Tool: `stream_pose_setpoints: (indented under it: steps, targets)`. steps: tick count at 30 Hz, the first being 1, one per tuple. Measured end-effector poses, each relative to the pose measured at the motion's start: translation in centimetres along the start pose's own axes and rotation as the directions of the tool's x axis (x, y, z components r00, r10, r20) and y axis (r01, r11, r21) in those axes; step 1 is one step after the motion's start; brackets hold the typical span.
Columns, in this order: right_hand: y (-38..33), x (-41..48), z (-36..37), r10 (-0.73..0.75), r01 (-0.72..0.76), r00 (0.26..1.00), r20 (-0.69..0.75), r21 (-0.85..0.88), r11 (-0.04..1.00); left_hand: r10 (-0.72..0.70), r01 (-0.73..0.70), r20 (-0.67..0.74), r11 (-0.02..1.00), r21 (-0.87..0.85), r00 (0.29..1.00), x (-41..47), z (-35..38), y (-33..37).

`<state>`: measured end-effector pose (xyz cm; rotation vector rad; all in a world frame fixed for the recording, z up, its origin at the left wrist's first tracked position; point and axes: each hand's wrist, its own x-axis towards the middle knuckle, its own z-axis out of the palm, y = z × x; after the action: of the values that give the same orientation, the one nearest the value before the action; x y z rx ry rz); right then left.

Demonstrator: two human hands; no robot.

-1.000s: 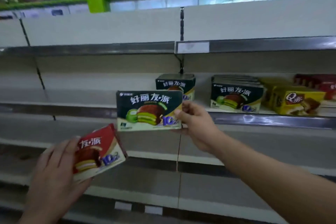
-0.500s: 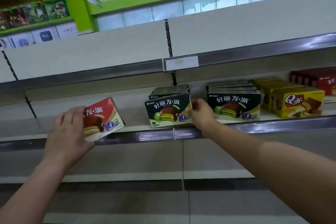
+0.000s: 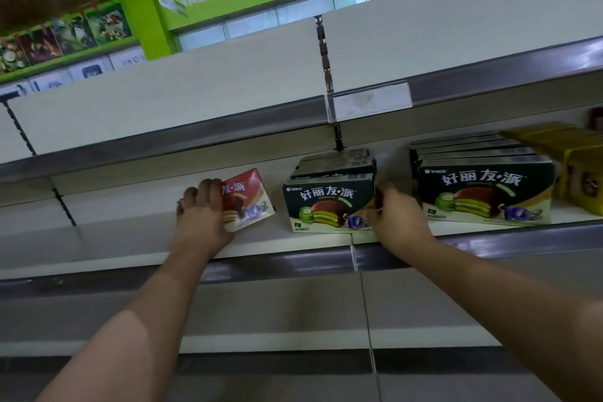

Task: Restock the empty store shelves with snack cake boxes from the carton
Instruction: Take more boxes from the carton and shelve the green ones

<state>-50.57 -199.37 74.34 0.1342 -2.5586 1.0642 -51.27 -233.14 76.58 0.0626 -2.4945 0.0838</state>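
**A:** Where are the hands?

**B:** Both are up at the middle shelf (image 3: pixel 130 238), in the centre of the frame, with bare forearms running in from the bottom corners. The left hand (image 3: pixel 202 209) is left of centre and the right hand (image 3: pixel 396 215) is just right of centre.

**A:** What does the left hand have?

**B:** A red box (image 3: pixel 248 197). The fingers curl over its top left edge and the palm covers its left part. The box is tilted, front face outward, low over the shelf board.

**A:** And the right?

**B:** It is at the lower right corner of a green box (image 3: pixel 326 209). The hand is blurred there, but the fingers seem to wrap the box's right edge with the thumb on the front, so it is a grip, not a flat push.

**A:** How does the green box sit?

**B:** Upright on the shelf, facing out, near the front lip. Other green boxes (image 3: pixel 336 163) stand close behind it. The red box is just beside it on the left, with a narrow gap between them.

**A:** Anything else on that shelf?

**B:** A fuller green row (image 3: pixel 483 192) stands to the right, past the right hand, and yellow boxes (image 3: pixel 577 173) sit at the right edge of the frame. On the rail of the upper shelf (image 3: pixel 163 137), above the centre, there is a blank tag holder (image 3: pixel 370 103).
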Motion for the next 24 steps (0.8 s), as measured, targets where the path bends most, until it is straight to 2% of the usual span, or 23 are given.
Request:
stream_pose_setpoints:
  steps: [5,16,24]
  targets:
    - [-0.2,0.1,0.5,0.01,-0.013,0.998,-0.062,-0.056,0.998,-0.043,0.041,0.068,0.999,0.023,0.997,3.5,1.8,0.9]
    - [-1.0,-0.3,2.1,0.068,-0.103,0.991,-0.119,-0.319,0.942,0.174,-0.177,0.109,0.984,0.013,0.979,8.4,5.8,0.8]
    - [-1.2,-0.4,2.4,0.083,-0.136,0.984,-0.16,-0.352,0.926,0.146,-0.137,0.132,0.988,-0.077,0.98,8.8,6.6,0.8]
